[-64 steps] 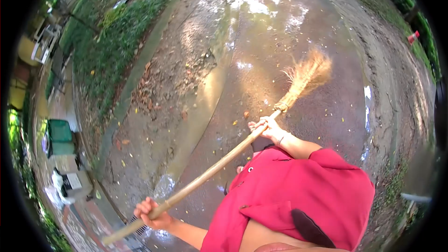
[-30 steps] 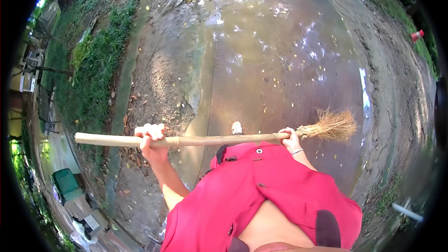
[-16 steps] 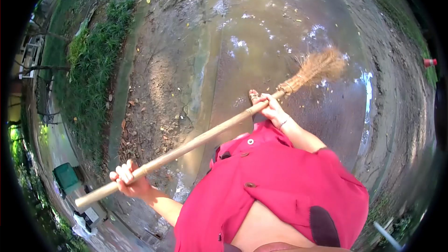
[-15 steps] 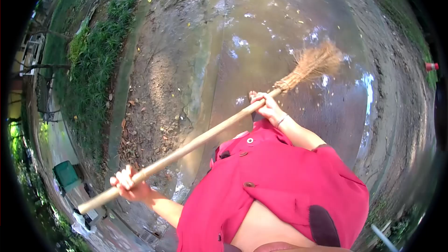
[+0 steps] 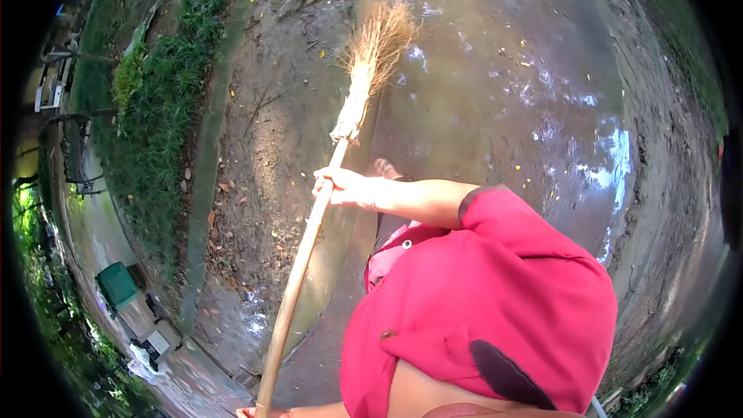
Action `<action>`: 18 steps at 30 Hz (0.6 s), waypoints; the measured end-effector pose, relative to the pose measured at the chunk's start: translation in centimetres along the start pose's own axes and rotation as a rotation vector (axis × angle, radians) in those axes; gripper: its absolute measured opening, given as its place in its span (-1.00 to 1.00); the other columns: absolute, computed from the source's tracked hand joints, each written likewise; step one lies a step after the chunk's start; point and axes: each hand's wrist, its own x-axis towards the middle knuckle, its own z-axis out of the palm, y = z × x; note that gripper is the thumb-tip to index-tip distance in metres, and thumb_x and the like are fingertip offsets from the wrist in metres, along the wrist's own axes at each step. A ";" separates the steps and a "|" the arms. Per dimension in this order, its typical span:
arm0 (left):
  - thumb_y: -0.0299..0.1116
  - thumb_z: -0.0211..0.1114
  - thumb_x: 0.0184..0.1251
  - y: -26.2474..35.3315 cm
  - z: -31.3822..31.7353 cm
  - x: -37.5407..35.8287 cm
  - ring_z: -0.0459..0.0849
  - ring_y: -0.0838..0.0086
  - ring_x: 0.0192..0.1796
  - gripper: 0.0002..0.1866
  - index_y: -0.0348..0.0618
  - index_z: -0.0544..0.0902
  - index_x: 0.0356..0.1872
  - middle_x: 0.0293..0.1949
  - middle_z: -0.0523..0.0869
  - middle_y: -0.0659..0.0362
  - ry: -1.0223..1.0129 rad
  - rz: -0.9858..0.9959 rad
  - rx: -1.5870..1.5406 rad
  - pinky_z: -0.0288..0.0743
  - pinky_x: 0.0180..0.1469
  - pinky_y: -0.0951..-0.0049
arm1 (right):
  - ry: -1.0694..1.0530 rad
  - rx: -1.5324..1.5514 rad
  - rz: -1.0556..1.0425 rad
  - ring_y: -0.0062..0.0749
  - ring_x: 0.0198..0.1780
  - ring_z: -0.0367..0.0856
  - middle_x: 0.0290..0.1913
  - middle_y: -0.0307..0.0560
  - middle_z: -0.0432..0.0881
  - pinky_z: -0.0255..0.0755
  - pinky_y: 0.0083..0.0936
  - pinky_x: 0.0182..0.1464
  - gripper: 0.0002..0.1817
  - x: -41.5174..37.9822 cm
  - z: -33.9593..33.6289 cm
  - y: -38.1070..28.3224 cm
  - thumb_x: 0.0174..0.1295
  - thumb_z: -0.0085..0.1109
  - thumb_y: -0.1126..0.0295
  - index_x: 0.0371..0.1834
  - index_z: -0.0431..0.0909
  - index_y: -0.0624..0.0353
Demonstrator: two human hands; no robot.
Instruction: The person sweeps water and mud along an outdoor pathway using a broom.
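Note:
A straw broom with a long wooden handle (image 5: 300, 271) slants from the bottom edge up to its bristle head (image 5: 379, 42), which is over the line between muddy ground and wet pavement. My right hand (image 5: 341, 187) is closed round the handle just below the bound bristles, with that arm stretched across my front. Low down, at the picture's bottom edge, my left hand (image 5: 251, 412) grips the handle near its other end; most of that hand is cut off.
Wet pavement (image 5: 495, 124) with puddles and small leaves stretches ahead. On the left lie a muddy strip (image 5: 263, 108) with fallen leaves, a kerb (image 5: 203, 178) and grassy plants (image 5: 166, 108). A green bin (image 5: 116, 286) stands at lower left.
The bristle head has swung from the right to the left and farther ahead. My right hand moved left with it; my left hand dropped toward the bottom edge, so the broom stands steeper.

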 end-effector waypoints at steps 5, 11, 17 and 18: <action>-0.23 0.17 -0.13 -5.5 -2.9 1.9 0.40 0.45 -0.58 -0.81 -0.07 0.40 -0.65 -0.66 0.41 0.25 -0.277 0.192 0.728 0.23 -0.60 0.40 | 0.254 0.011 0.050 -0.32 -0.50 0.40 -0.62 -0.14 0.35 0.46 -0.31 -0.27 -0.88 7.1 -2.7 -3.3 0.09 0.00 0.46 -0.52 0.29 0.21; -0.24 0.17 -0.12 -9.3 -0.3 -5.4 0.40 0.46 -0.58 -0.82 -0.07 0.39 -0.65 -0.67 0.40 0.26 0.204 -0.409 0.350 0.23 -0.59 0.40 | 0.091 0.024 0.143 -0.19 -0.62 0.27 -0.72 -0.09 0.23 0.32 -0.36 -0.54 -0.75 14.6 0.2 -8.3 0.06 -0.12 0.50 -0.76 0.19 0.20; -0.24 0.16 -0.11 -10.3 1.8 -9.3 0.39 0.47 -0.58 -0.82 -0.06 0.38 -0.65 -0.67 0.39 0.26 0.324 -0.515 0.350 0.23 -0.58 0.41 | -0.039 0.232 0.250 -0.64 -0.74 0.16 -0.77 -0.35 0.18 0.24 -0.58 -0.57 -0.77 16.4 6.1 -17.5 0.08 -0.12 0.49 -0.71 0.21 0.10; -0.25 0.16 -0.11 -10.4 2.7 -9.5 0.39 0.47 -0.58 -0.82 -0.06 0.38 -0.65 -0.67 0.39 0.27 0.334 -0.533 0.351 0.23 -0.58 0.41 | -0.032 0.234 0.251 -0.64 -0.74 0.16 -0.77 -0.35 0.18 0.24 -0.58 -0.57 -0.77 16.4 6.1 -17.9 0.08 -0.12 0.49 -0.71 0.21 0.10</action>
